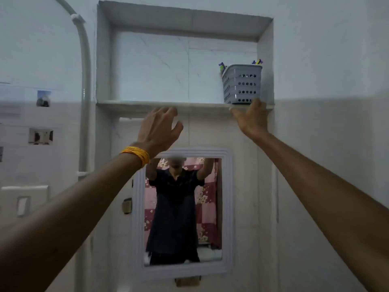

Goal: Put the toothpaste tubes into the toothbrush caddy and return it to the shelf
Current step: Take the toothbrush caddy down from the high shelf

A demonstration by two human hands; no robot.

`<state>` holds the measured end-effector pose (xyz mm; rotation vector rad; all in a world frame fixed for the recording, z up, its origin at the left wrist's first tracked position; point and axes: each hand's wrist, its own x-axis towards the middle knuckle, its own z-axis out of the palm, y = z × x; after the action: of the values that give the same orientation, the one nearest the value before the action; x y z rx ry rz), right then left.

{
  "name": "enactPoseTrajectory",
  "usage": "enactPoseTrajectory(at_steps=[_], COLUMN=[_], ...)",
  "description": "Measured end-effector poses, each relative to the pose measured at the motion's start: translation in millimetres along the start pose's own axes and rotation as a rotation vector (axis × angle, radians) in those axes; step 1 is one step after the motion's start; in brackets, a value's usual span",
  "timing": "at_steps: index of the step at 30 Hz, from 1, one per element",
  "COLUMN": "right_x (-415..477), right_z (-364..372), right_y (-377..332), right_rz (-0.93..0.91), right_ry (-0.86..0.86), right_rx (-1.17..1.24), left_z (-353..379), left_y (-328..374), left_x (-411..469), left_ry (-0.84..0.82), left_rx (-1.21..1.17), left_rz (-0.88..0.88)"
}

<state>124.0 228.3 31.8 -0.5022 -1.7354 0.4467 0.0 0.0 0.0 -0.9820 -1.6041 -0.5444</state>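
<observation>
A grey perforated toothbrush caddy (242, 84) stands upright at the right end of the recessed wall shelf (160, 104). Coloured tips of toothbrushes or tubes (257, 61) stick out of its top; which they are is unclear. My right hand (251, 118) is raised just below the caddy, its fingertips at the shelf edge under the caddy's base, holding nothing. My left hand (159, 128), with yellow bangles on the wrist, hovers below the middle of the shelf edge with fingers spread and empty.
A white-framed mirror (183, 211) hangs on the tiled wall below the shelf. A grey pipe (85, 85) runs down the wall to the left of the niche. A switch plate (24, 204) is at lower left.
</observation>
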Motion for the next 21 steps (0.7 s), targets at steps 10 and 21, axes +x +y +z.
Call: enactPoseTrajectory(at_steps=[10,21], right_x=[81.1,115.6], right_z=[14.7,29.9], right_y=[-21.6,-14.1], right_rz=[0.186,0.245], right_ry=[0.059,0.11], right_rx=[0.073,0.118], left_z=[49.6,67.6], left_y=[-25.8,-34.4], left_x=[91.5,117.8], left_ry=[-0.094,-0.459], left_rx=[0.026,0.217], left_rz=[-0.067,-0.135])
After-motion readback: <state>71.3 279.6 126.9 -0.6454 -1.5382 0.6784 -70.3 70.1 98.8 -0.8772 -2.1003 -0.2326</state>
